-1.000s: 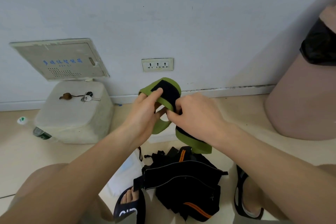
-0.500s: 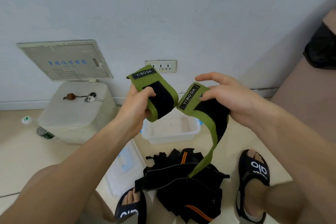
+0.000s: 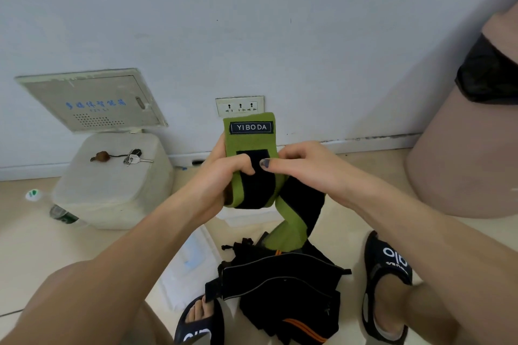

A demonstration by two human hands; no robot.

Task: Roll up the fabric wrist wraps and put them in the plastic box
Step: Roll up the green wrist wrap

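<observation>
- At the left of the frame I see a white foam box (image 3: pixel 112 185) against the wall, with a bunch of keys (image 3: pixel 134 158) on its top and a bottle (image 3: pixel 60 214) lying on the floor beside it. None of this is involved in the work.
- Left of centre, my left hand (image 3: pixel 224 179) grips the green wrist wrap (image 3: pixel 251 165), thumb curled over the black hook-and-loop patch and the other fingers hidden behind the fabric. It holds the labelled end upright, I judge to keep the band taut and square so the roll starts straight.
- Just right of centre, my right hand (image 3: pixel 305 166) pinches the same wrap, thumb pressed on the black patch and fingers curled at its edge. It seems to be squaring up the layers. The free tail hangs down towards the floor.
- Below the hands, the plastic box (image 3: pixel 246 218) sits on the floor, mostly hidden by the wrap. Only a pale strip shows, so I cannot tell what it holds.
- Lower centre, a heap of black straps (image 3: pixel 280 286) lies between my sandalled feet, possibly more wraps to roll.
- At the far right stands a pinkish bin (image 3: pixel 462 165) with a black liner.
</observation>
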